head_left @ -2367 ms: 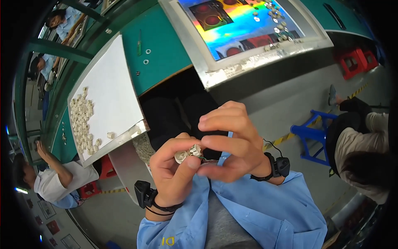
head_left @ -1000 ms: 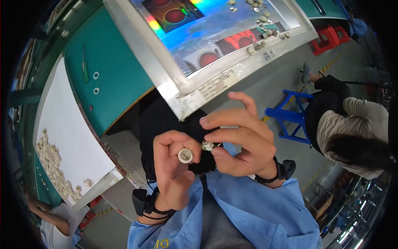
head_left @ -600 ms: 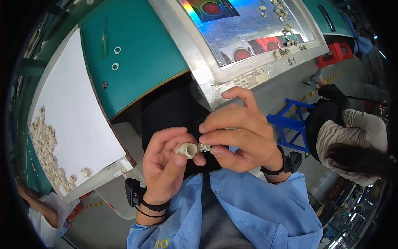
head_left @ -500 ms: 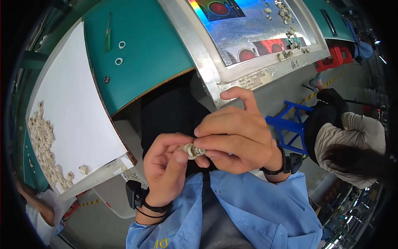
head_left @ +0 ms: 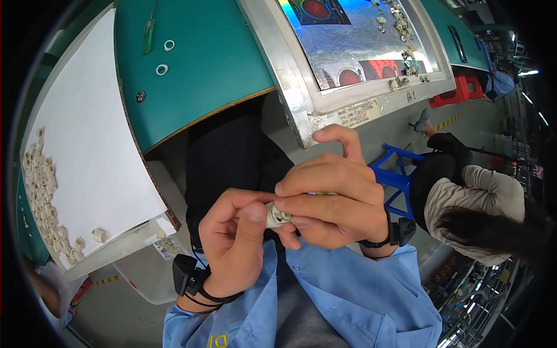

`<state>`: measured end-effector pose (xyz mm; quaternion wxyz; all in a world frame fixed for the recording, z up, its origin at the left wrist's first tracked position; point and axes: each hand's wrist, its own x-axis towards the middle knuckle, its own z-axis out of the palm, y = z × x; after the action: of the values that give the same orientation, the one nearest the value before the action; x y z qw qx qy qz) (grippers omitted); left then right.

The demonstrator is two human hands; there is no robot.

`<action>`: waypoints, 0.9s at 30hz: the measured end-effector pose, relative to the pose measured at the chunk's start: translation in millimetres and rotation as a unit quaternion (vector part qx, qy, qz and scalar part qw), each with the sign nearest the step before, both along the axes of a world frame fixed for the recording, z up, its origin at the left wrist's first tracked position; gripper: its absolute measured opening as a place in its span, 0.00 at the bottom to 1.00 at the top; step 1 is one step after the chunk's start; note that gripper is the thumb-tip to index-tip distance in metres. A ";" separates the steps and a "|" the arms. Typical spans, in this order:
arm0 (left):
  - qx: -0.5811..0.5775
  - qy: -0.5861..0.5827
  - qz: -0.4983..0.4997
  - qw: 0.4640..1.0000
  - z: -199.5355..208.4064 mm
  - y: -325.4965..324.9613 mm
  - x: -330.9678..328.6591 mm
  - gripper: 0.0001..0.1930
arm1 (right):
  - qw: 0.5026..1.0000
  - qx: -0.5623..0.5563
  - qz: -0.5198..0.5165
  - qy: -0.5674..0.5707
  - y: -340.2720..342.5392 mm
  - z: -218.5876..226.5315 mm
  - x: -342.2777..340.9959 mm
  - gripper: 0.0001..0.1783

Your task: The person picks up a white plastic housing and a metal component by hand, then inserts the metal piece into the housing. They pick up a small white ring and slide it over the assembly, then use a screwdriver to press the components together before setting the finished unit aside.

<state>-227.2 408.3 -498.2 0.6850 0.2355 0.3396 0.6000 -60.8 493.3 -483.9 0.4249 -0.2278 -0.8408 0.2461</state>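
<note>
A small cream cylindrical plastic part (head_left: 275, 216) with metal bits inside its opening is held over my lap. My left hand (head_left: 235, 238) pinches its left side between thumb and fingers. On the right side, the thumb and fingertips of my right hand (head_left: 333, 203) close on the same part, with the index finger raised and bent. Those fingertips hide its right end, so I cannot tell whether a second small piece is there.
Many similar cream parts (head_left: 43, 191) lie along the left side of a white board (head_left: 87, 145). On the green table (head_left: 191, 69) are two white rings (head_left: 162, 69), a small metal part (head_left: 140, 97) and a green-handled screwdriver (head_left: 149, 36). A metal-framed tray (head_left: 296, 98) holds small assemblies. A person sits right, near a blue stool (head_left: 394, 177).
The whole view has shifted slightly. The cream part is turned a little between my fingers, and my left thumb sits higher on it. Both hands still hold it.
</note>
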 end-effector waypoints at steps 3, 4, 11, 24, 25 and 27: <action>0.002 0.010 0.007 1.000 -1.6 -0.7 1.4 0.15 | 0.999 -0.017 -0.008 0.038 -5.5 -14.2 -1.7 0.06; 0.002 0.007 0.009 1.000 -1.4 -1.1 2.2 0.15 | 0.998 -0.025 -0.013 0.060 -6.6 -17.1 -2.3 0.07; -0.031 -0.027 -0.009 0.999 -0.2 -2.5 1.4 0.13 | 0.995 -0.053 -0.007 0.087 -11.3 -25.5 -0.1 0.08; -0.067 -0.061 0.000 0.996 -8.2 -2.3 1.2 0.12 | 0.999 0.005 -0.036 0.031 -12.7 -28.4 -3.7 0.08; -0.066 -0.052 0.010 0.996 -8.8 -1.8 2.0 0.12 | 0.999 0.006 -0.035 0.031 -14.5 -26.7 -3.7 0.08; -0.063 -0.033 0.030 0.997 -9.7 -0.6 3.6 0.12 | 0.997 0.033 -0.065 -0.021 -18.9 -20.8 -3.2 0.10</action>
<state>-223.6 407.7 -507.9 0.6911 0.1615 0.3610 0.6050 -63.9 474.4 -504.8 0.4293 -0.2726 -0.8409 0.1851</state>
